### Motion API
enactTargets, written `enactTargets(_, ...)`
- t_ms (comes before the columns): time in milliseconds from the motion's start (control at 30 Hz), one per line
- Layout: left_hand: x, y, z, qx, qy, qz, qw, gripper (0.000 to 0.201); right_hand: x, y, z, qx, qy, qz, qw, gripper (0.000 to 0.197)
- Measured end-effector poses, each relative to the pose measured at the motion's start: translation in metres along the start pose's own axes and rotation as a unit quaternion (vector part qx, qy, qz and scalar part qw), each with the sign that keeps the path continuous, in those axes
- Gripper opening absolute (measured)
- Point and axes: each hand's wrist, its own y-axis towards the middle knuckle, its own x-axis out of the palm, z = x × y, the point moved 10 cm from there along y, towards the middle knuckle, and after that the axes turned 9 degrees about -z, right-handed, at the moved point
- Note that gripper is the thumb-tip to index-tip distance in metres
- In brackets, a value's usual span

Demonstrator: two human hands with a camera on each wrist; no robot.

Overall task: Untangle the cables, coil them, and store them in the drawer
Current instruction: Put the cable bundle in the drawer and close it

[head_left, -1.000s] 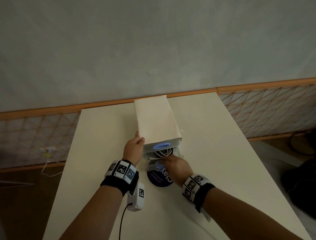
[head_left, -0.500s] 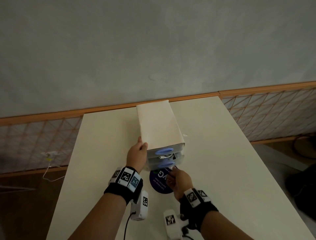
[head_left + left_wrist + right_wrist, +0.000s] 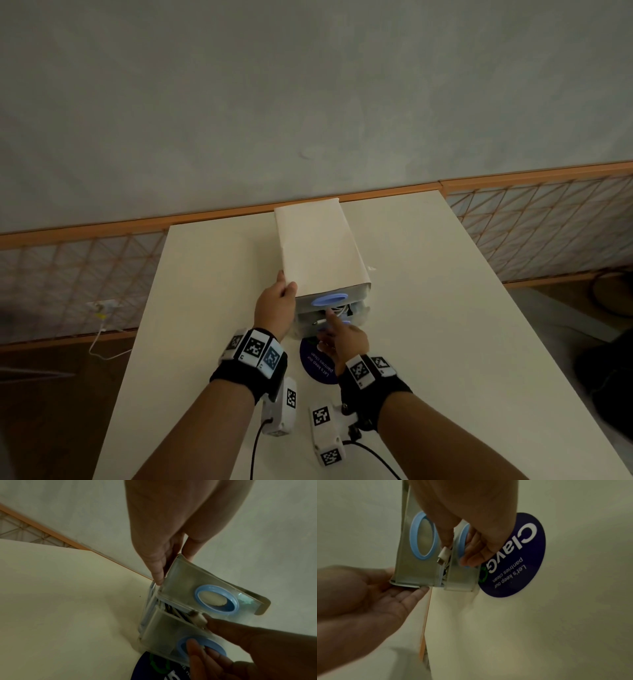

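Looks nearly done: braces the cream paper-wrapped plastic drawer unit [image 3: 318, 246] with left hand [image 3: 275, 305] fingers curled round its corner, hooks right hand [image 3: 344, 341] fingers on the translucent blue-handled lower drawer [image 3: 163, 632], presses the stray white cable plug [image 3: 444, 554] at the forefinger's tip inward, probably lacks only shutting.

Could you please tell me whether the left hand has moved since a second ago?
No: the left hand still holds the drawer unit at its front left corner.

Dim, flat light on all I see.
My table [image 3: 205, 308] looks greenish-grey with soft shadows; my right hand [image 3: 257, 649] goes near-black in the left wrist view, both wrist views are grainy and soft up close, and straight edges bow toward the borders.
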Motion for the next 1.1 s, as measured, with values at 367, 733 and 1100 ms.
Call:
enactTargets(367,0.001,-0.004,0.003,0.008,-0.006,0.000,1.000,0.048,0.011,-0.001,0.000,0.028,-0.002,0.011,1.000,0.016)
enactTargets(733,0.003,-0.008,0.010,0.027,0.034,0.004,0.999,0.042,0.005,0.000,-0.003,0.052,-0.017,0.028,0.998,0.016)
enactTargets(1100,0.005,-0.012,0.013,0.031,0.062,0.003,0.998,0.039,0.004,-0.004,-0.003,0.016,0.056,0.002,0.998,0.012)
